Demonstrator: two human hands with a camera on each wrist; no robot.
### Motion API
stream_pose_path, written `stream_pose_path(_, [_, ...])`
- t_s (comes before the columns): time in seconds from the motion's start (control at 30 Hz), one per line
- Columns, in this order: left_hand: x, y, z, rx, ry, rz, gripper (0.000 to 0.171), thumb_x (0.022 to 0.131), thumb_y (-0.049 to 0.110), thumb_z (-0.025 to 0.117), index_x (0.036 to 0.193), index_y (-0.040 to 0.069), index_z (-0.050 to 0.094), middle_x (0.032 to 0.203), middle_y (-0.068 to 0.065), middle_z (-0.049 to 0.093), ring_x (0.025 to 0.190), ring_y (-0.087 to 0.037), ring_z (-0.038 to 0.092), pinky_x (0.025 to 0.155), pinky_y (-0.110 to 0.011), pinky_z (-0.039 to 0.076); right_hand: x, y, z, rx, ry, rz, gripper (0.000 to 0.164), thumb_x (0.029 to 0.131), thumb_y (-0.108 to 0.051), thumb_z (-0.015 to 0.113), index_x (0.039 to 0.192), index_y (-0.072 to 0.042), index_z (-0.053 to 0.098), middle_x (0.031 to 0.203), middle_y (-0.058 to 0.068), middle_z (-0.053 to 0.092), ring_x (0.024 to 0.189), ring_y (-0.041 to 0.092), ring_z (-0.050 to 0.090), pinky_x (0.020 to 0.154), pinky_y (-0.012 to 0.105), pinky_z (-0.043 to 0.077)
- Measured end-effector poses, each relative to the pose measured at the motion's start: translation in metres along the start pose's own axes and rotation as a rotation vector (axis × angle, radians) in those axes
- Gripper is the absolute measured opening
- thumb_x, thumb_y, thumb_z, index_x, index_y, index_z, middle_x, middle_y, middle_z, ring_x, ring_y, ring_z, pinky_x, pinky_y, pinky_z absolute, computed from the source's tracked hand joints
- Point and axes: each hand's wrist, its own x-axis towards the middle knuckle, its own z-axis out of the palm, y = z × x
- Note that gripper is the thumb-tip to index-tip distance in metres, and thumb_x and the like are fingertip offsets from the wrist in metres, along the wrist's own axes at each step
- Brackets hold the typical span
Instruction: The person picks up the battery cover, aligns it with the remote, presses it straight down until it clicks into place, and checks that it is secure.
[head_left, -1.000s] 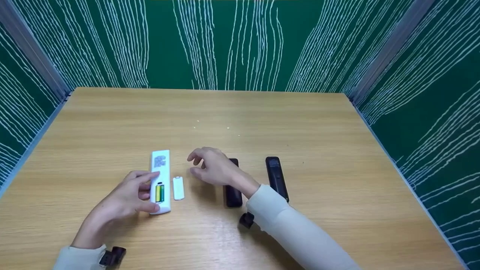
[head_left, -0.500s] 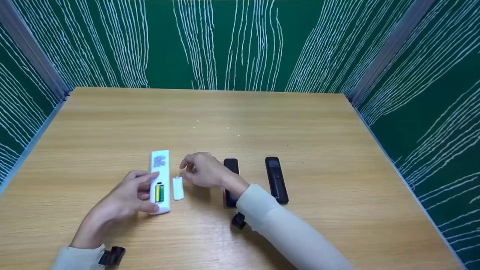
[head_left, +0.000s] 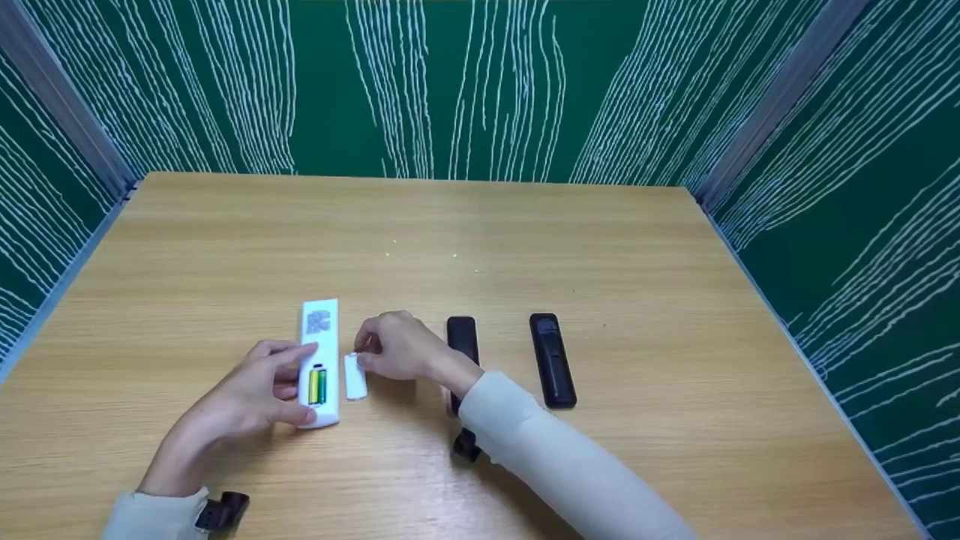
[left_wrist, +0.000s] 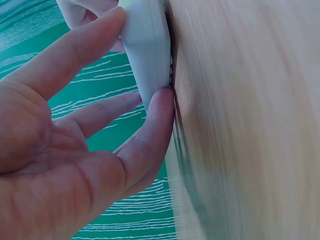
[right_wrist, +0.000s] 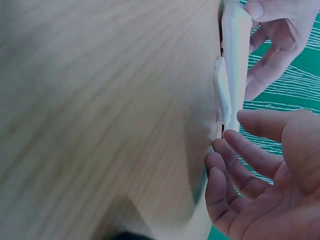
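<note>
My left hand (head_left: 251, 390) holds a white remote control (head_left: 327, 351) by its sides, thumb at the near end and fingers along the far part. The remote lies back side up, its battery bay uncovered. Two yellow-green batteries (head_left: 318, 386) sit side by side in the bay. Just right of it lies the small white battery cover (head_left: 355, 379). My right hand (head_left: 401, 346) is at the cover's far end, thumb and fingertips right at its edge. In the right wrist view the thumb (right_wrist: 265, 122) and fingers are bent with a gap between them, close to the cover (right_wrist: 222, 90).
A black remote (head_left: 463, 331) lies under my right forearm, partly hidden. Farther right is a second black remote (head_left: 553, 360). All rest on a wooden table (head_left: 600, 247). Small white specks dot the table's middle. Green walls (head_left: 337, 90) with white lines enclose it.
My right hand has moved left and slightly toward me, from beside the black remote to the battery cover. The left hand and the white remote have stayed in place.
</note>
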Motion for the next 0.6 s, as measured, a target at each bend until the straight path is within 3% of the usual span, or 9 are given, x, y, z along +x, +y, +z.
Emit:
stream_pose_path(0.27, [0.0009,0.0011,-0.0010,0.020,-0.001,-0.021,0.101,0.079,-0.005,0.087,0.164,-0.002,0.032,0.160,-0.027,0.027,0.134,-0.045,0.051,0.114,-0.051,0.048,0.0019,-0.0052,0.0049,-0.005,0.009,0.065,0.016,0.099,-0.020,0.075,0.111,-0.010,0.078,0.092,-0.003,0.068,0.079,0.010,0.057,0.070,0.020,0.048])
stream_pose_path(0.6, [0.0002,0.0008,-0.0012,0.038,0.003,-0.013,0.101,0.078,-0.003,0.088,0.163,-0.002,0.034,0.159,-0.028,0.028,0.132,-0.044,0.054,0.113,-0.050,0.050,0.0028,-0.0072,0.0080,-0.038,0.022,0.032,0.012,0.098,-0.019,0.076,0.106,-0.010,0.078,0.088,-0.004,0.064,0.080,0.010,0.055,0.071,0.021,0.047])
